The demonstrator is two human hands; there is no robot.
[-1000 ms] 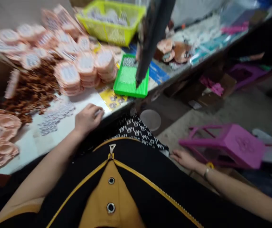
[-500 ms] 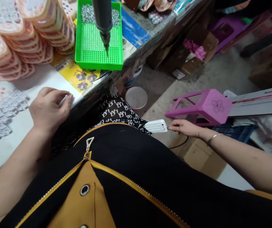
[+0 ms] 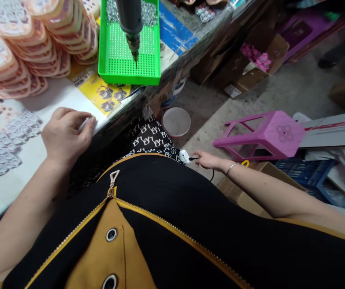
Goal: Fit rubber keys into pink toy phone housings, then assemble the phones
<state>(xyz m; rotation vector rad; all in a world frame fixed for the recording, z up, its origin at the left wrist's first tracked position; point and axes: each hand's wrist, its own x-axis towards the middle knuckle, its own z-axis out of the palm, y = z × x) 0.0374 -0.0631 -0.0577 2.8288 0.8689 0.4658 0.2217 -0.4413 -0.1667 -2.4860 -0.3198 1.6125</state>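
Observation:
My left hand (image 3: 68, 131) rests on the white table edge (image 3: 98, 120), its fingers curled in and the thumb near the index finger; I cannot make out anything inside. Out to the right, beside my lap, my right hand (image 3: 207, 159) is at the black cable plug (image 3: 194, 158), fingertips on it. That plug meets the end of a small white device (image 3: 184, 156), which lies against the black-and-white patterned cloth (image 3: 152, 134) and is mostly hidden. A dark powered screwdriver (image 3: 130, 24) hangs point down over a green basket (image 3: 159, 60) holding small metal parts (image 3: 148, 14).
Stacked pink-edged pieces (image 3: 39, 40) and loose grey parts (image 3: 6, 144) lie on the table at left. A purple stool (image 3: 283, 134), a round white lid or tub (image 3: 176, 121), a cardboard box (image 3: 241, 84) and a blue crate (image 3: 305, 174) are at right.
My right hand has moved left towards my lap. The white device has shifted left and turned, showing less of its long side. My left hand keeps its place on the table.

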